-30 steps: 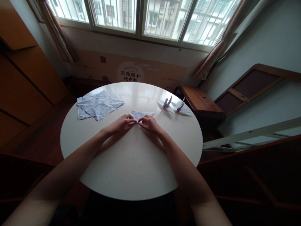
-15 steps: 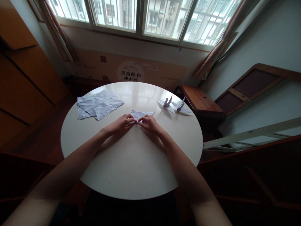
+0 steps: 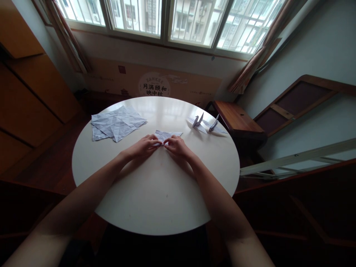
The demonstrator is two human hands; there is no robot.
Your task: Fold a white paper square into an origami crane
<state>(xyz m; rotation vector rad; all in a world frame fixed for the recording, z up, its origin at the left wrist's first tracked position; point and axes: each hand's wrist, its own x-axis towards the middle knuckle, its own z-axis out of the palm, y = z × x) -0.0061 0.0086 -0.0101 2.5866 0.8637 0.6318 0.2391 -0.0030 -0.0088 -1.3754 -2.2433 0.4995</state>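
Note:
A creased sheet of paper [image 3: 167, 135] lies on the white oval table [image 3: 161, 193], its far part showing beyond my fingers. My left hand [image 3: 148, 144] pinches its near edge from the left. From the right, my right hand [image 3: 175, 145] pinches the same edge, the fingertips of both hands almost meeting. The near part of the paper is mostly hidden under my fingers. Two folded paper cranes, one crane [image 3: 198, 122] and another crane [image 3: 214, 125], stand on the table to the right. Several creased paper sheets [image 3: 118, 122] lie in an overlapping pile to the left.
A wooden stool or bench [image 3: 237, 116] stands past the table's right edge. Orange cabinets [image 3: 30, 96] line the left side. Behind the table, a printed cardboard panel [image 3: 111, 76] leans below the barred window [image 3: 191, 22]. A pale metal frame [image 3: 297, 157] runs along the right.

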